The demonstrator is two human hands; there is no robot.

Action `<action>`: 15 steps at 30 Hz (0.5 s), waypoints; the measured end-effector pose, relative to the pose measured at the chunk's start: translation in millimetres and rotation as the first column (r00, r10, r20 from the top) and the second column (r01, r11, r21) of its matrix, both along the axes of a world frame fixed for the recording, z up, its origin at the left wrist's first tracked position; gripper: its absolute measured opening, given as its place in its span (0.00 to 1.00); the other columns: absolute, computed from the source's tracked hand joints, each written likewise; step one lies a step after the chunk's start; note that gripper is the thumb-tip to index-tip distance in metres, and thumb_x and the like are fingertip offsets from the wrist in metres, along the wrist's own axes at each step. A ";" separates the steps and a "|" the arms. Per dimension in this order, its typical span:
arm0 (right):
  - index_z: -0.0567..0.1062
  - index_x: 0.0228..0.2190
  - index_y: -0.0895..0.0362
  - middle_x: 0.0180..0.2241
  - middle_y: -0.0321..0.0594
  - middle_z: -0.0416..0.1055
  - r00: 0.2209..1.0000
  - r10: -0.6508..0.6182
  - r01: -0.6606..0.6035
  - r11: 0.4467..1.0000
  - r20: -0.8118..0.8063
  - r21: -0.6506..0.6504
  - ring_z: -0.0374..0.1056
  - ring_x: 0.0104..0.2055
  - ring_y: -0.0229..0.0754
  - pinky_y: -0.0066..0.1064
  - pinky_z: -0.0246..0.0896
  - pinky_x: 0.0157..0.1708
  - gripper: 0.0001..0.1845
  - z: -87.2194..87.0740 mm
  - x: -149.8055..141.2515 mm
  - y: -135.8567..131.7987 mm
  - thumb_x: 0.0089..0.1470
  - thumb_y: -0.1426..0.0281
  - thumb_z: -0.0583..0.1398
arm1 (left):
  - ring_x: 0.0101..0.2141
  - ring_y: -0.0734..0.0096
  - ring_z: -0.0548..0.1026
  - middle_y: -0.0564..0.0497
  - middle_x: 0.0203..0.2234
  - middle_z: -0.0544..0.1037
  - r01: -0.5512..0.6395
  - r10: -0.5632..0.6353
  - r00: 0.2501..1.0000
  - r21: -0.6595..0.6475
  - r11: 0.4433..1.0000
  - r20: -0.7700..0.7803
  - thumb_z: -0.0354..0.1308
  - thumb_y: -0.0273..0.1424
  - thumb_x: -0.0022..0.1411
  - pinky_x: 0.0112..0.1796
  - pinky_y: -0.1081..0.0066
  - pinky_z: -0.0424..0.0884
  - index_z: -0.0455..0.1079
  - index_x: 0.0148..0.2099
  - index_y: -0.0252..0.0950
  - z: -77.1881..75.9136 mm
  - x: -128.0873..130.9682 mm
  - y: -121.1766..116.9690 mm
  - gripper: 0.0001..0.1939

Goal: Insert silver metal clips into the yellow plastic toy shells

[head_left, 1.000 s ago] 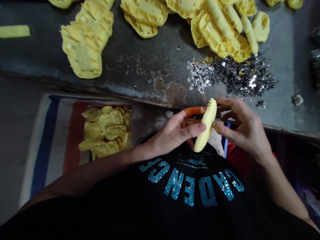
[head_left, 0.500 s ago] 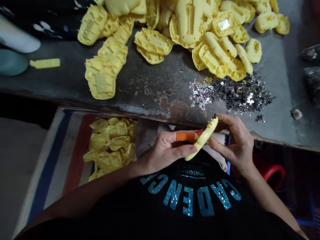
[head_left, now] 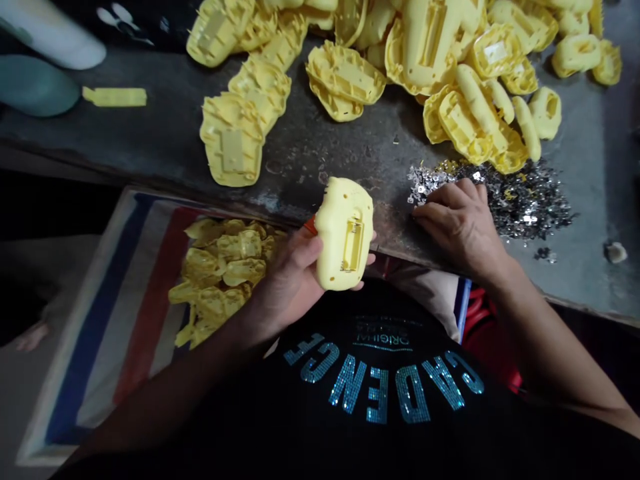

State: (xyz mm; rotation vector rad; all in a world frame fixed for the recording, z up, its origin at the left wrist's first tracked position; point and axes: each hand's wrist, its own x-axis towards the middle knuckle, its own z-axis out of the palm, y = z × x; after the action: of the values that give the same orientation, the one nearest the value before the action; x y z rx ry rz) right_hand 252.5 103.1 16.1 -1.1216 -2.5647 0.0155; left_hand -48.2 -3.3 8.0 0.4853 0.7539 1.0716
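My left hand (head_left: 293, 277) is closed around a yellow plastic shell (head_left: 344, 233), held flat side up just below the bench edge; an orange tool tip peeks out behind it. My right hand (head_left: 457, 223) rests palm down on the bench, its fingers curled into the left edge of a heap of small shiny metal pieces (head_left: 505, 197). What the fingertips pinch, if anything, is hidden.
Many yellow plastic shells (head_left: 350, 73) lie piled across the dark, worn metal bench (head_left: 310, 157). A striped sack (head_left: 125, 287) below left holds more yellow parts (head_left: 220, 273). A loose yellow strip (head_left: 115, 97) lies at far left. A small pale lump (head_left: 616, 251) sits at right.
The shell has turned from edge-on to flat side up in my left hand alone. My right hand let go of it and moved up onto the heap of metal pieces.
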 end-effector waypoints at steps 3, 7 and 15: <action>0.86 0.42 0.47 0.44 0.42 0.82 1.000 0.006 -0.006 1.000 0.014 -0.005 0.67 0.47 0.52 0.49 0.59 0.48 0.09 1.3 6.2 -17.2 0.77 0.68 0.65 | 0.51 0.44 0.93 0.38 0.62 0.89 0.021 -0.021 1.000 -0.006 1.000 0.013 0.79 0.57 0.66 0.35 0.65 0.91 0.78 0.71 0.42 -2.0 7.9 -1.7 0.40; 0.85 0.43 0.49 0.43 0.42 0.83 0.999 0.013 -0.013 1.000 -0.030 -0.019 0.68 0.46 0.51 0.46 0.59 0.46 0.07 1.2 15.5 -49.3 0.77 0.69 0.66 | 0.50 0.42 0.93 0.39 0.62 0.89 0.075 -0.074 0.996 -0.018 0.997 0.041 0.81 0.53 0.65 0.35 0.64 0.91 0.77 0.71 0.44 0.9 16.3 -2.1 0.39; 0.85 0.45 0.49 0.44 0.42 0.83 0.988 -0.059 0.041 0.991 -0.144 -0.126 0.72 0.47 0.52 0.46 0.61 0.46 0.05 -7.7 21.8 -77.3 0.76 0.69 0.66 | 0.50 0.42 0.93 0.40 0.60 0.90 0.130 -0.126 0.991 -0.080 0.988 0.051 0.82 0.48 0.66 0.34 0.62 0.92 0.77 0.70 0.43 2.5 29.7 -2.9 0.37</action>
State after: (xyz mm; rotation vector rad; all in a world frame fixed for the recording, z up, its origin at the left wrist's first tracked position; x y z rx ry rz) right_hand 274.3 25.8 8.4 -1.1818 -2.4319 0.2381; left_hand -18.6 -6.3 10.6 0.4302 0.7145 0.9252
